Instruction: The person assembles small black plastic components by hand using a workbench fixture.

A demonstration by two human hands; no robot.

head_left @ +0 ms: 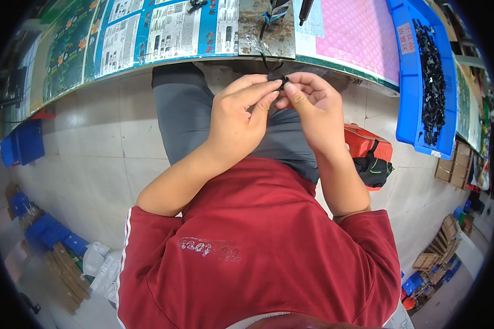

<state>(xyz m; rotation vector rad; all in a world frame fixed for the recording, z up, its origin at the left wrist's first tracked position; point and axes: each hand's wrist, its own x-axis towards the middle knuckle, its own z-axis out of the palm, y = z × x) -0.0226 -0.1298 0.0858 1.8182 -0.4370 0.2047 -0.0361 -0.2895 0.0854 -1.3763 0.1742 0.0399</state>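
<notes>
A small black part (282, 83) is pinched between the fingertips of both my hands, just off the table's front edge and above my lap. My left hand (241, 107) is closed on its left side, thumb and forefinger together. From the other side my right hand (314, 107) grips it with thumb and bent fingers. The fingers cover most of the part, so its exact kind does not show. A thin black strip (265, 61) hangs over the table edge just beyond my fingertips, below a metal fixture (277, 13) on a worn metal plate (247, 33).
Printed card sheets (164, 33) cover the table on the left, a pink sheet (359, 38) on the right. A blue bin (406, 109) full of small black parts (431, 82) stands at the right. On the floor at my right are a red container (362, 137) and black bag (373, 167).
</notes>
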